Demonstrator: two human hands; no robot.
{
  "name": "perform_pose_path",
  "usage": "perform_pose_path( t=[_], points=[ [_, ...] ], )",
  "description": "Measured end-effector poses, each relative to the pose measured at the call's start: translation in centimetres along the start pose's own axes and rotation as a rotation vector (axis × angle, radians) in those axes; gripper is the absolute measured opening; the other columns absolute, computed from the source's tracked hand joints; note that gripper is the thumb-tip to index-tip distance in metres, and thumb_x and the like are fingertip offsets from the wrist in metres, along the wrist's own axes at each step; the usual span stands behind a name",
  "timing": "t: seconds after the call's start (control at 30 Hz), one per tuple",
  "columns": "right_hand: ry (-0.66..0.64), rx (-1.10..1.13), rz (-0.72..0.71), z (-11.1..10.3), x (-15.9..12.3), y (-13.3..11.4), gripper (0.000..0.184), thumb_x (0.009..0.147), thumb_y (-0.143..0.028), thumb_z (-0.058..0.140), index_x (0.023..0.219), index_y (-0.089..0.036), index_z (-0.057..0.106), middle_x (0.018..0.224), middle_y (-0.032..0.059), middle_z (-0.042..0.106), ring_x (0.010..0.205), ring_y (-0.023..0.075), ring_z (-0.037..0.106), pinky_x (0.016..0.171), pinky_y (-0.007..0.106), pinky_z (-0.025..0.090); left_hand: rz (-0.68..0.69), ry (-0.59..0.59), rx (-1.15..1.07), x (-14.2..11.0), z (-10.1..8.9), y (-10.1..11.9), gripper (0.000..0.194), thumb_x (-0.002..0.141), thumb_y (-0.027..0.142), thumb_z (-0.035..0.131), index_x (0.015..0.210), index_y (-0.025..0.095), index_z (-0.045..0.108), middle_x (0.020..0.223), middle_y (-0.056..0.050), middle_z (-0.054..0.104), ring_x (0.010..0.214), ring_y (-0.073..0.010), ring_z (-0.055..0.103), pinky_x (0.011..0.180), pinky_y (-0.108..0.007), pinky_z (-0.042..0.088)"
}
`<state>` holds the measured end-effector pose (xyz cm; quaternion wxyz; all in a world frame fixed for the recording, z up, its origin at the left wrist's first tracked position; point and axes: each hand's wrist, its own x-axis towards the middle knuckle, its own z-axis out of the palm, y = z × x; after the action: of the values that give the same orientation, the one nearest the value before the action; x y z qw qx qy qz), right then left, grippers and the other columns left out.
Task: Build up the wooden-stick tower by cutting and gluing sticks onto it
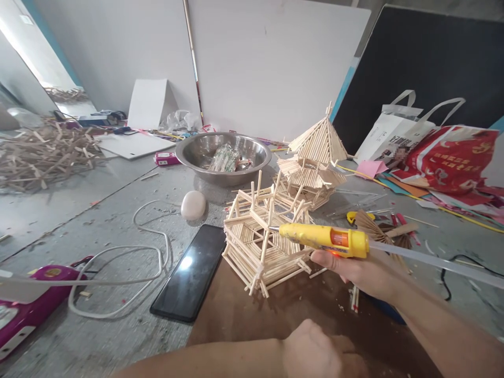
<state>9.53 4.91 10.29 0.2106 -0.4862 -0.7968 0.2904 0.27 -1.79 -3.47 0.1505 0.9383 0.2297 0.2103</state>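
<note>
My right hand [362, 273] is wrapped round a yellow hot glue gun [325, 239], a clear glue stick trailing from its back. The nozzle points left, at or just in front of the uprights of a hexagonal frame of wooden sticks [252, 257]; contact cannot be told. This frame sits on a brown board [236, 320]. Low in the view, my left hand [315, 352] is curled over the board near its front, and its fingertips are hidden. Behind the frame stands a tiered stick model with a pointed roof [321, 142].
Left of the board lie a black phone [191, 273], a white cable [161, 252] and a purple device [43, 294]. A steel basin [224, 173] with plastic packets stands behind. Bags [452, 152] and coloured paper fill the right. A heap of wooden pieces [43, 155] lies far left.
</note>
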Motion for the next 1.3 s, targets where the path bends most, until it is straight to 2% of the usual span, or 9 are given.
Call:
perform_pose_path(
  t=[0.17, 0.47, 0.77, 1.0, 1.13, 1.3],
  points=[
    [0.062, -0.023, 0.037, 0.2, -0.2, -0.3, 0.022, 0.071, -0.041, 0.055, 0.067, -0.022, 0.065, 0.034, -0.0060, 0.038, 0.035, 0.0088, 0.038, 0.035, 0.021, 0.026, -0.014, 0.023, -0.006, -0.1, 0.0, 0.0, 0.020, 0.083, 0.039, 0.046, 0.077, 0.022, 0.057, 0.065, 0.006, 0.059, 0.053, -0.0058, 0.051, 0.041, -0.020, 0.031],
    [0.084, -0.013, -0.025, 0.4, -0.1, 0.2, 0.020, 0.072, -0.041, 0.055, 0.070, -0.023, 0.065, 0.032, -0.0065, 0.034, 0.034, 0.0095, 0.036, 0.036, 0.022, 0.029, 0.012, 0.027, 0.000, 0.0, -0.3, 0.0, 0.021, 0.083, 0.038, 0.045, 0.078, 0.021, 0.057, 0.066, 0.005, 0.061, 0.054, -0.0067, 0.052, 0.043, -0.020, 0.031],
    [0.076, -0.049, 0.021, -0.4, -0.5, 0.2, 0.025, 0.071, -0.045, 0.056, 0.066, -0.023, 0.066, 0.032, -0.0051, 0.038, 0.034, 0.0096, 0.038, 0.034, 0.023, 0.027, 0.021, 0.035, -0.006, -0.1, 0.1, -0.1, 0.018, 0.082, 0.038, 0.047, 0.079, 0.022, 0.055, 0.071, 0.006, 0.062, 0.058, -0.0060, 0.055, 0.044, -0.021, 0.034],
    [0.068, -0.033, 0.022, -0.7, -0.7, 0.3, 0.026, 0.071, -0.045, 0.056, 0.069, -0.022, 0.068, 0.034, -0.0048, 0.040, 0.035, 0.0103, 0.040, 0.036, 0.022, 0.028, 0.035, 0.112, -0.008, -0.3, 0.3, -0.2, 0.022, 0.085, 0.038, 0.041, 0.076, 0.021, 0.053, 0.069, 0.007, 0.062, 0.056, -0.0054, 0.052, 0.042, -0.021, 0.028],
    [0.057, -0.029, 0.058, -0.9, -0.7, 0.3, 0.028, 0.072, -0.045, 0.055, 0.061, -0.021, 0.065, 0.035, -0.0050, 0.039, 0.035, 0.0096, 0.039, 0.039, 0.023, 0.030, 0.020, 0.108, 0.013, -0.3, 0.4, -0.2, 0.025, 0.086, 0.039, 0.039, 0.076, 0.021, 0.054, 0.069, 0.006, 0.062, 0.055, -0.0056, 0.052, 0.040, -0.022, 0.027],
    [0.075, 0.007, 0.101, -0.8, -0.9, 0.9, 0.044, 0.070, -0.048, 0.055, 0.036, -0.020, 0.049, 0.035, -0.0033, 0.041, 0.036, 0.0094, 0.041, 0.040, 0.023, 0.031, 0.014, 0.031, 0.026, -0.2, 0.2, -0.2, 0.024, 0.085, 0.040, 0.040, 0.078, 0.022, 0.053, 0.068, 0.007, 0.061, 0.056, -0.0061, 0.053, 0.041, -0.021, 0.029]
  ],
)
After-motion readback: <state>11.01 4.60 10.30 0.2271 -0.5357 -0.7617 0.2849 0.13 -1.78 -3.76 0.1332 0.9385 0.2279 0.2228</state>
